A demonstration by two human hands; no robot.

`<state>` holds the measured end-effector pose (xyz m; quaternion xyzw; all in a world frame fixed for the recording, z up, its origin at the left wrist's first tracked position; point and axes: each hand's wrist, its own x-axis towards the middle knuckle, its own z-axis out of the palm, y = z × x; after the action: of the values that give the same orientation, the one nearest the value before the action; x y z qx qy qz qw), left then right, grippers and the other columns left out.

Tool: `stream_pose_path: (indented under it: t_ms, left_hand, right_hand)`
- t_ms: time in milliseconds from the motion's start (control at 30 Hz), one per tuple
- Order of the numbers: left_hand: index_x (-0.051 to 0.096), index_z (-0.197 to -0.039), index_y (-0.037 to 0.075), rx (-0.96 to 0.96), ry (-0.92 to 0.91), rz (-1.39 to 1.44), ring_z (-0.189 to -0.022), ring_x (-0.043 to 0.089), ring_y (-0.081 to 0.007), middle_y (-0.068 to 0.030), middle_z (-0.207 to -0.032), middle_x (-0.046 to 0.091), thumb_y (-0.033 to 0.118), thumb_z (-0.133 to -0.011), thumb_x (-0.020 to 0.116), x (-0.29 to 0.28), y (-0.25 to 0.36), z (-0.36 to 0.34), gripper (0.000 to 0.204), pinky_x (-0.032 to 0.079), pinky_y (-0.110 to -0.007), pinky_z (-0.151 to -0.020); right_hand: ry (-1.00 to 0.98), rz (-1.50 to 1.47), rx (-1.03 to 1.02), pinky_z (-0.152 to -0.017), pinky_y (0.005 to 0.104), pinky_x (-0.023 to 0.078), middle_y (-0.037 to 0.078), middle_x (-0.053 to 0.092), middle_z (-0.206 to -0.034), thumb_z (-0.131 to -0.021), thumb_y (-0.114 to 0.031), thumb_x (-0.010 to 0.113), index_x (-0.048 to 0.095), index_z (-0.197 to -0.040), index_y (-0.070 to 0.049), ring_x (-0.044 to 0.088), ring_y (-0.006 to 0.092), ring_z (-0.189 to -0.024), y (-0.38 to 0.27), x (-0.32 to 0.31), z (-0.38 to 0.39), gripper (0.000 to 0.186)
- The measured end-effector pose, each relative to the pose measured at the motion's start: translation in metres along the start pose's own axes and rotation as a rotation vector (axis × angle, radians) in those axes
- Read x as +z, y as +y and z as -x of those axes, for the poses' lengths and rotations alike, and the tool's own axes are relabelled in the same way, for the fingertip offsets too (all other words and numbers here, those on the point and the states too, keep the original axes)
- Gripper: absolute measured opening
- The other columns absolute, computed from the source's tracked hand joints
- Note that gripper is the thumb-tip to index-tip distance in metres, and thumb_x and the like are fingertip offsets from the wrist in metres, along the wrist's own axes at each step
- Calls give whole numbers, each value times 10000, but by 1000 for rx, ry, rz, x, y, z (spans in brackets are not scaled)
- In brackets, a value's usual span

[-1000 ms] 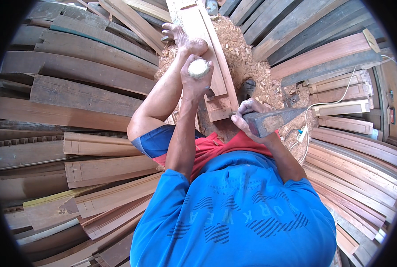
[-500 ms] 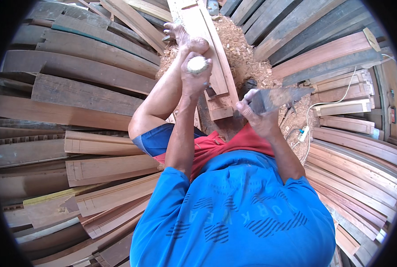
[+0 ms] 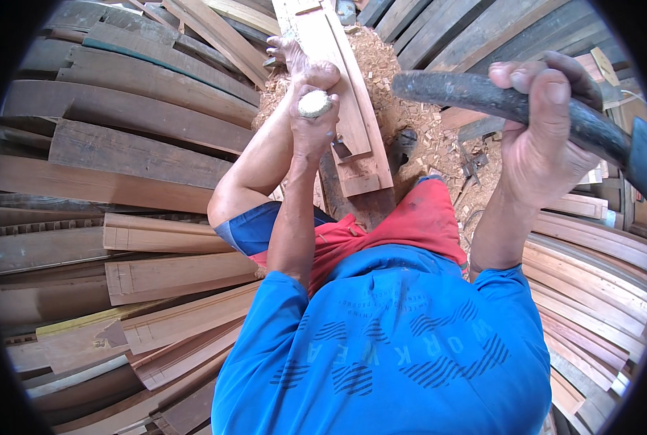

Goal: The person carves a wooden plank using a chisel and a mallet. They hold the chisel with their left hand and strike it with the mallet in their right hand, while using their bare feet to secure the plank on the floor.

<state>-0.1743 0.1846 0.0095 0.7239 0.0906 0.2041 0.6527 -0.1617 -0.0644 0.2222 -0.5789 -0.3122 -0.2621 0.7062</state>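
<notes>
My left hand is closed around a chisel; the pale round butt of the chisel faces up and its dark blade shows just below the fist. Under it lies a reddish wooden board with a stepped end. My right hand is raised at the right, fingers wrapped around the dark curved handle of a broad-bladed tool. A grey-blue metal part of that tool shows at the right rim, partly cut off by the dark edge of the view.
My bare foot rests at the board's left side. Wood chips cover the floor around it. Stacked planks line the left, with more timber at the right. A dark metal piece lies among the chips.
My right hand has swung up and to the right with the broad-bladed tool, away from beside the board's end. The left hand and chisel have barely moved.
</notes>
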Motion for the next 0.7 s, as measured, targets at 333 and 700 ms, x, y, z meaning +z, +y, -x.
stream_pose_path:
  t_ms: [333,700]
  left_hand:
    - [578,-951,56,119,-32,-105,-590,613,-78,1,-713,607,60,-925,723,4,-16,-2,147,503,-240,-531]
    - [593,-879,44,72,-5,-79,-682,583,-88,-2,-741,591,94,-880,761,8,-7,3,176,503,-272,-633]
  right_hand:
    - [27,408,-345,-824,439,609,107,725,-903,-958,-115,719,684,-1121,-21,732,253,-811,6,-3,-35,192]
    - [-1001,991,647,-875,455,593,247,728,-1103,-864,-167,776,563,-1402,36,741,282,-993,66,46,-5,613]
